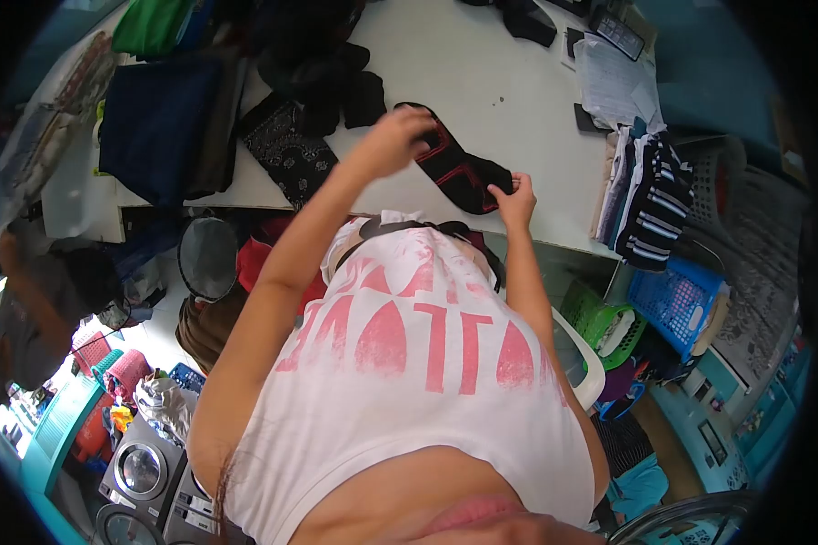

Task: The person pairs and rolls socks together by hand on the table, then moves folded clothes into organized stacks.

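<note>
A black sock [459, 173] with red lines lies slantwise on the white table [482, 91]. At its lower right end, my right hand [517, 200] pinches the fabric between thumb and fingers. Over the upper left end is my left hand [398, 143], slightly blurred, its fingers loosely stretched out. Whether those fingers touch the sock I cannot tell. Just left of my left hand lies a folded black patterned bandana-like cloth [286, 150]. A heap of dark clothing [318, 77] sits beyond it.
Folded dark blue cloth [159, 127] is on the table's left. Folded striped clothes [653, 200] lie at its right edge, below papers [613, 77] and a phone [618, 34]. Green [604, 322] and blue [673, 304] baskets stand below right. Washing machines [141, 468] are lower left.
</note>
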Demonstrator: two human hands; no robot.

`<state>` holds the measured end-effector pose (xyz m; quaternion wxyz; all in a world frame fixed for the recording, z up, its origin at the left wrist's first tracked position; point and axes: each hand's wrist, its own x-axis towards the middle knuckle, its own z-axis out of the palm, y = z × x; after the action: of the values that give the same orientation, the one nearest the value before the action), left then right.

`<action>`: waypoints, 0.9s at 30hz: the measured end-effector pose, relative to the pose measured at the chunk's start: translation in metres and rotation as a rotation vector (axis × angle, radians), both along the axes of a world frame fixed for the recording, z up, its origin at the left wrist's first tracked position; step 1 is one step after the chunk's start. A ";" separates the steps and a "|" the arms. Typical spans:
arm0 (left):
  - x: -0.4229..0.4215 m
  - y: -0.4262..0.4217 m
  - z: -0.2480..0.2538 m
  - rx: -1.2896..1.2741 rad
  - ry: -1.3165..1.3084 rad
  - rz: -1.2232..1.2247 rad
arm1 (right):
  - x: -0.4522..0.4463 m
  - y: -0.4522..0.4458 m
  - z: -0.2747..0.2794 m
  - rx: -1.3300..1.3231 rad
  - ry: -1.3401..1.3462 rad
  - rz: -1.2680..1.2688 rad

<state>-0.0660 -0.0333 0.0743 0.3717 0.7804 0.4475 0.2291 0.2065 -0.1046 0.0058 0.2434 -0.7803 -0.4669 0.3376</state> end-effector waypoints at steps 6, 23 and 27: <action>0.025 -0.028 -0.082 0.112 0.491 -0.046 | 0.036 0.086 0.007 -0.044 -0.361 0.165; 0.024 0.039 -0.056 0.154 0.521 0.314 | 0.014 0.307 -0.045 0.130 -0.719 0.326; 0.025 0.053 -0.060 0.101 0.643 0.079 | 0.049 0.287 -0.022 0.402 -0.463 0.338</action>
<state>-0.0411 0.0201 0.0147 0.1629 0.8122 0.5602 0.0070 0.2553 0.1828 -0.0166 0.2205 -0.6841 -0.6896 0.0884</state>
